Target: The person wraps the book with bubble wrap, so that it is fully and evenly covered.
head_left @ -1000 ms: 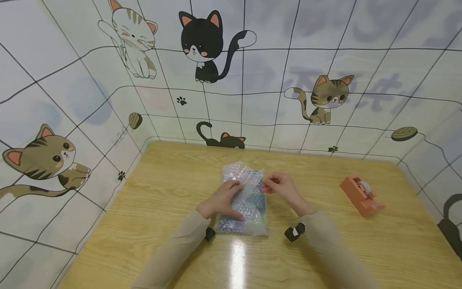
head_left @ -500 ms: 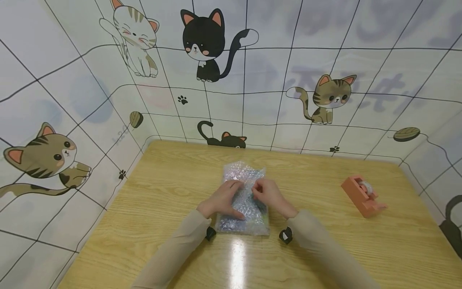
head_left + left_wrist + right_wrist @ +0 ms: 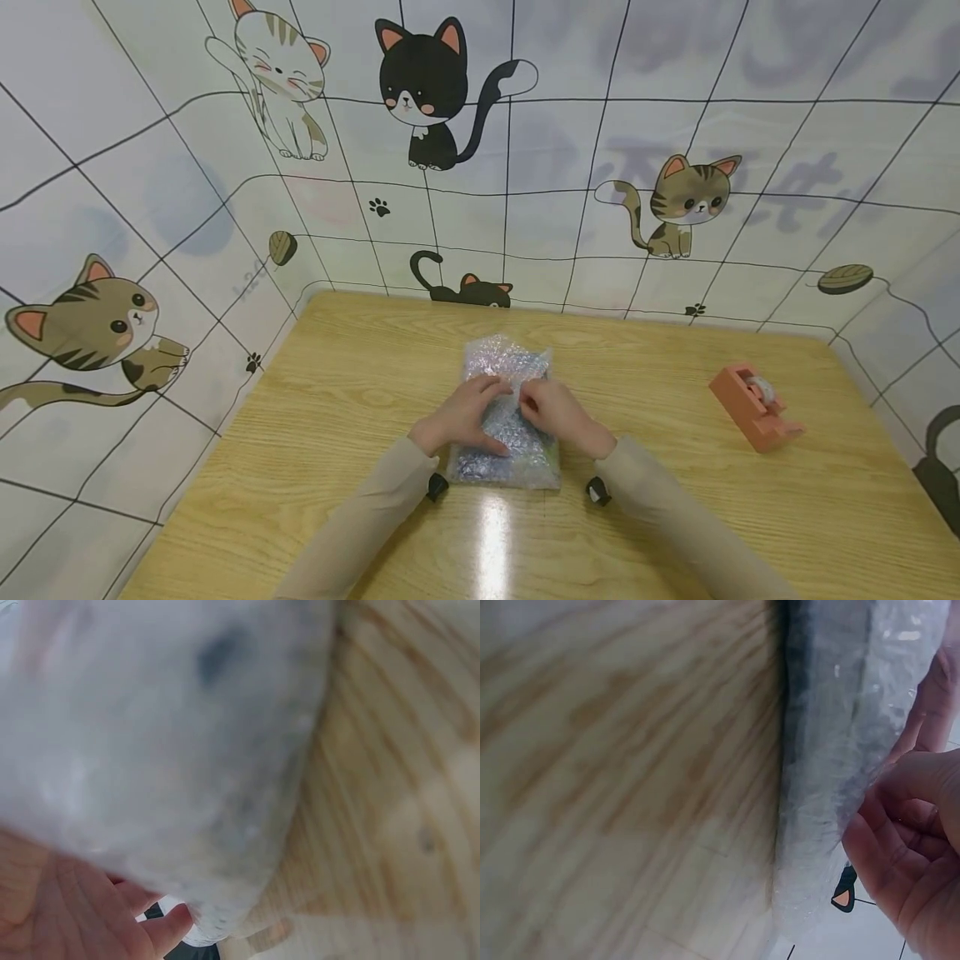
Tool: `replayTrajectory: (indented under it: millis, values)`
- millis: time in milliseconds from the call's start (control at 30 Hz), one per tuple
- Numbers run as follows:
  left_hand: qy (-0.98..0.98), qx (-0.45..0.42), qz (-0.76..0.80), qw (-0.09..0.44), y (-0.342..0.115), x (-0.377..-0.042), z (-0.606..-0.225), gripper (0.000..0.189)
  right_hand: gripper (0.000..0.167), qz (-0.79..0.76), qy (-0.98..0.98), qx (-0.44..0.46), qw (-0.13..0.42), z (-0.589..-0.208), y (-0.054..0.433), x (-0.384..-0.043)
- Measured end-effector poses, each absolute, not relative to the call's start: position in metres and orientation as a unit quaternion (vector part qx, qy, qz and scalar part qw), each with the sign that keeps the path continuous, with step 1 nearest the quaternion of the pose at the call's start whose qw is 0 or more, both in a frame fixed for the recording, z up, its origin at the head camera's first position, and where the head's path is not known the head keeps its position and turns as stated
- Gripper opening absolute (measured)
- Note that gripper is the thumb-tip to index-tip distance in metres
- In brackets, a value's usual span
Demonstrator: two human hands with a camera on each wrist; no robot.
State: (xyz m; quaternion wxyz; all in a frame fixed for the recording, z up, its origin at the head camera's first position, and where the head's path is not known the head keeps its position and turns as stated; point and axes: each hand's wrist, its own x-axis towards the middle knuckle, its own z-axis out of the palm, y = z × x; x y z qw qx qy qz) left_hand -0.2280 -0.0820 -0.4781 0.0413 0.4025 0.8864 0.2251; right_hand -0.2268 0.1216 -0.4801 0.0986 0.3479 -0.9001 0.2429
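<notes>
A flat package in clear bubble wrap (image 3: 501,475) lies on the wooden table, with bluish and greenish colours showing through the wrap. My left hand (image 3: 461,417) rests on its left side, thumb and fingers spread over the top to hold it down. Over the right half, my right hand (image 3: 555,410) has its fingers curled, pinching at the wrap's upper layer. In the right wrist view the thumb and fingertips of the right hand (image 3: 907,847) meet right at the surface of the wrap (image 3: 832,750). The left wrist view shows the blurred wrap (image 3: 165,750) above the left fingers.
An orange tape dispenser (image 3: 752,407) with a roll of clear tape stands on the right side of the table (image 3: 360,358). Behind and beside the table hangs a white grid-patterned cloth (image 3: 555,242) printed with cartoon cats.
My right hand has moved left, from the package's right edge to over its top, bringing the edge of the bubble wrap inward. The left hand stays in place.
</notes>
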Motion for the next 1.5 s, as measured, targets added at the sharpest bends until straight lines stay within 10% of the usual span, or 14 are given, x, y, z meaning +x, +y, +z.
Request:
replayTrajectory:
  millis: [533, 1233, 1500]
  values:
    - [0.896, 0.387, 0.207, 0.067, -0.081, -0.226, -0.482, 0.072, 0.008, 0.218, -0.883, 0.393, 0.136, -0.491, 0.126, -0.226]
    - [0.898, 0.379, 0.212, 0.065, -0.081, -0.228, -0.483, 0.09, 0.022, 0.287, -0.85, 0.441, -0.025, -0.479, 0.156, -0.214]
    - [0.908, 0.357, 0.2, 0.088, -0.08, -0.227, -0.478, 0.097, 0.033, 0.216, -0.869, 0.445, 0.014, -0.483, 0.147, -0.213]
